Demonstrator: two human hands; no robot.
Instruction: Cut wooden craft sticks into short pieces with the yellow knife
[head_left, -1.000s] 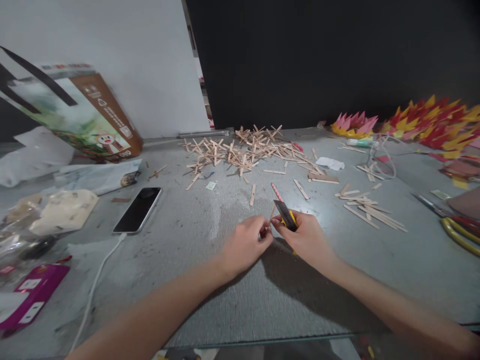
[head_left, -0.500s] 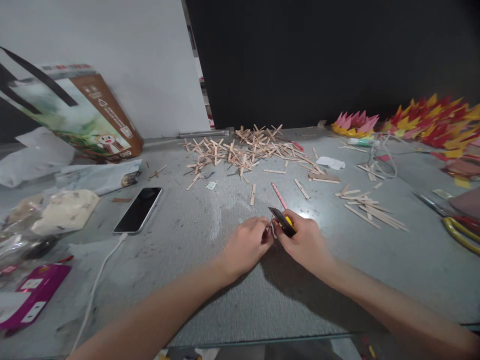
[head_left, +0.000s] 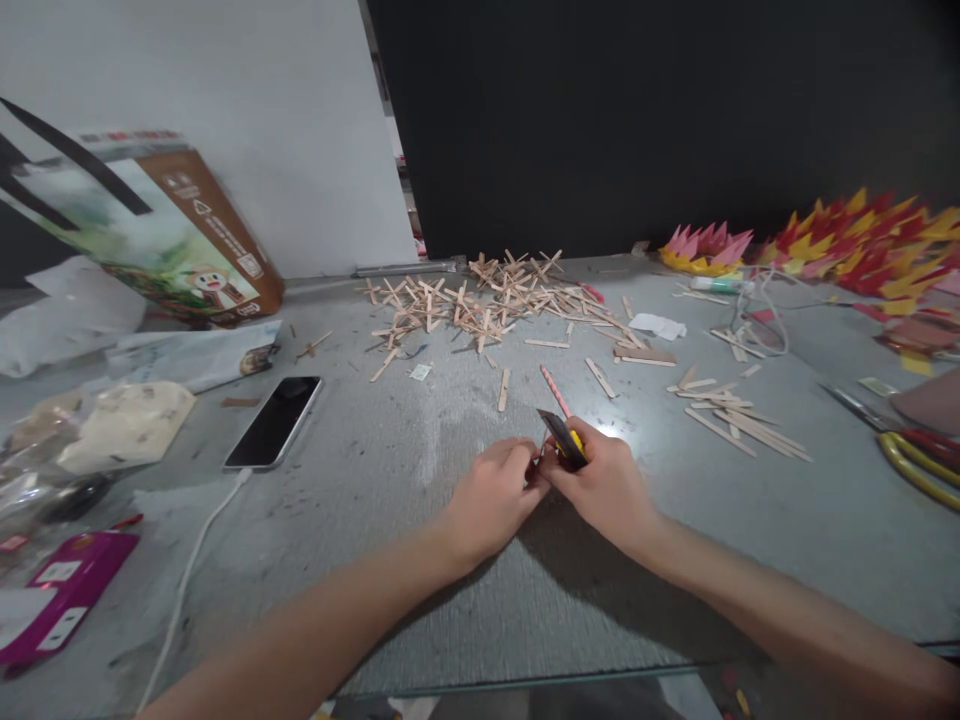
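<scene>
My right hand [head_left: 611, 478] is closed around a black and yellow utility knife [head_left: 564, 440], its dark end pointing up and to the left. My left hand [head_left: 491, 495] touches it at the fingertips, fingers pinched together; whatever small thing sits between them is mostly hidden. Just beyond my right hand, a pink-and-white striped stick [head_left: 555, 390] shows, its near end covered by the hand. A loose wooden craft stick [head_left: 504, 390] lies beyond my left hand.
Crossed wooden sticks [head_left: 487, 300] are heaped at the back, with a loose bunch [head_left: 739, 415] to the right. Scissors [head_left: 911, 460] lie far right, below folded paper flowers [head_left: 862, 245]. Left are a charging phone [head_left: 275, 422], a printed bag [head_left: 172, 240] and a purple packet [head_left: 75, 590].
The fingertips of both hands have closed in slightly, and a thin pale strip between them shows less. The knife stays in my right hand. The whole view has shifted a little.
</scene>
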